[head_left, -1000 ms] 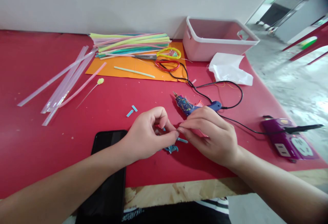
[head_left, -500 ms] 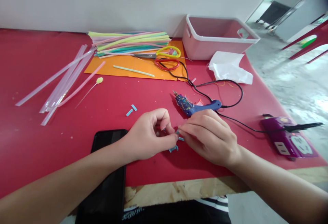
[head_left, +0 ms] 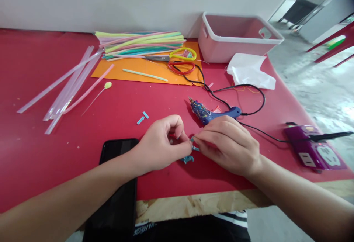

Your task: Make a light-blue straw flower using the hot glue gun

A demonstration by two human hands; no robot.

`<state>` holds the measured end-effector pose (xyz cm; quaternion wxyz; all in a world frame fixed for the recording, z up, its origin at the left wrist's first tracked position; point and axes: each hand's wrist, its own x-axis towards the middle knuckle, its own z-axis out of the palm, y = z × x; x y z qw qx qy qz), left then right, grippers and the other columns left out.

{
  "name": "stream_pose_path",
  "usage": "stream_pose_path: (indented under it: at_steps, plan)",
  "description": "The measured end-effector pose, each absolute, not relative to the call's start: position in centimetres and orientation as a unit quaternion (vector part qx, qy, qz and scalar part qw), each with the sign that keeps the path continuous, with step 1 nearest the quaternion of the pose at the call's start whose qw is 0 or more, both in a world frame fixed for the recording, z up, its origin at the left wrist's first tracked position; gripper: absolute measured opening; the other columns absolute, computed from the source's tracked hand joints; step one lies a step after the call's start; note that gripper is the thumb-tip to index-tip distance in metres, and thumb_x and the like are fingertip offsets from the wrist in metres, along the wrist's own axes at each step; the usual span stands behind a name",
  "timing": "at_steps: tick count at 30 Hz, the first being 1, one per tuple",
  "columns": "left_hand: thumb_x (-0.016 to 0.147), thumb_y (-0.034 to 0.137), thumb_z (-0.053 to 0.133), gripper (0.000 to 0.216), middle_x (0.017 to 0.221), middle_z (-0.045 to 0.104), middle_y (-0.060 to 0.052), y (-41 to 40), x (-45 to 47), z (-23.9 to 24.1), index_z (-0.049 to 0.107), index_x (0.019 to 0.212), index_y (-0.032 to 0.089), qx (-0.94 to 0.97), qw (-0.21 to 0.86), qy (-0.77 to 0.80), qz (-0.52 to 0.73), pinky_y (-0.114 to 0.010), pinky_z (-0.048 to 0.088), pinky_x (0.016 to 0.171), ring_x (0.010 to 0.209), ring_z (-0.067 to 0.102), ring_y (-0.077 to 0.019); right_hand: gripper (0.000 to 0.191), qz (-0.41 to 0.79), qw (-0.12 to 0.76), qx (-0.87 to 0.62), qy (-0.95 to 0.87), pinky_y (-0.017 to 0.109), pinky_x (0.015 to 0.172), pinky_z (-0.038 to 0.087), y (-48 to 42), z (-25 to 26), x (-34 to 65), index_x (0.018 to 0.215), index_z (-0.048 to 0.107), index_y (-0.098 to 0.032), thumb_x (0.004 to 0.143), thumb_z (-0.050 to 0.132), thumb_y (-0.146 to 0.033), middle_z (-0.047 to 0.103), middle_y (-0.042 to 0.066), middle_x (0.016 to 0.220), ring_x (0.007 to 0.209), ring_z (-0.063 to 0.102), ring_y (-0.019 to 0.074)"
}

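Observation:
My left hand [head_left: 166, 142] and my right hand [head_left: 228, 144] meet over the front of the red table, thumbs and fingers pinched close together. Between their fingertips shows a tiny blue strip [head_left: 192, 138], mostly hidden by the fingers. Just below, beside my left thumb, several curled blue bits [head_left: 187, 159] lie on the table. Another short blue strip [head_left: 195, 148] shows beside my right fingertips. To the left of my left hand are two cut blue strips [head_left: 143, 117]. A blue glue gun [head_left: 210, 114] lies just beyond my right hand.
Bundled pipe cleaners [head_left: 141, 44] and yellow-and-red-handled scissors [head_left: 181, 61] rest on orange card [head_left: 110, 73]. Clear plastic sleeves [head_left: 73, 87] lie left. A black phone [head_left: 116, 197] sits under my left forearm. A pink bin [head_left: 238, 48], white paper [head_left: 249, 70] and purple power strip [head_left: 313, 148] occupy the right.
The camera view has shifted slightly. Both hands keep their pinch at nearly the same spot, and a little more of the curled blue bits shows beneath my left thumb.

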<state>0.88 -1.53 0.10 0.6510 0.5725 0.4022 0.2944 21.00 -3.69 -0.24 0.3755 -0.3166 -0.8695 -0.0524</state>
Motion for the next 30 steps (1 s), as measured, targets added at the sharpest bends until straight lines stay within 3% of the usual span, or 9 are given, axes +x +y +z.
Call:
stream_pose_path:
  at_steps: [9, 19, 23, 30]
  plan:
    - [0.073, 0.010, 0.067, 0.032, 0.067, 0.060, 0.006, -1.81, 0.80, 0.06, 0.037, 0.073, 0.022, 0.599, 0.620, 0.411, 0.297, -0.019, 0.043, 0.055, 0.057, 0.052, -0.0068, 0.010, -0.055, 0.377, -0.317, -0.869, 0.032, 0.067, 0.058, -3.57, -0.62, 21.35, 0.092, 0.068, -0.018, 0.084, 0.072, -0.013, 0.067, 0.004, 0.079, 0.071, 0.062, 0.0155]
    - [0.079, 0.016, 0.069, 0.029, 0.070, 0.066, 0.002, -2.25, 0.93, 0.13, 0.042, 0.071, 0.022, 0.695, 0.424, 0.441, 0.378, -0.020, 0.054, 0.061, 0.066, 0.067, -0.0111, 0.013, -0.021, 0.407, -0.351, -0.843, 0.034, 0.067, 0.056, -3.52, -0.06, 21.05, 0.095, 0.069, -0.020, 0.083, 0.075, -0.021, 0.070, 0.004, 0.082, 0.073, 0.065, 0.0168]
    - [0.081, 0.015, 0.067, 0.027, 0.072, 0.067, 0.002, -2.38, 0.82, 0.14, 0.044, 0.071, 0.022, 0.742, 0.352, 0.435, 0.370, -0.020, 0.054, 0.062, 0.067, 0.067, -0.0113, 0.011, -0.004, 0.405, -0.359, -0.841, 0.034, 0.069, 0.056, -3.49, -0.13, 20.98, 0.096, 0.068, -0.019, 0.086, 0.071, -0.017, 0.071, 0.004, 0.082, 0.073, 0.066, 0.0163]
    - [0.084, 0.016, 0.066, 0.019, 0.080, 0.069, 0.000, -2.33, 0.79, 0.14, 0.049, 0.076, 0.021, 0.747, 0.350, 0.428, 0.368, -0.021, 0.057, 0.067, 0.068, 0.066, -0.0101, 0.012, -0.001, 0.408, -0.360, -0.839, 0.033, 0.067, 0.055, -3.40, -0.33, 20.96, 0.093, 0.066, -0.020, 0.086, 0.068, -0.011, 0.070, 0.003, 0.080, 0.073, 0.066, 0.0159]
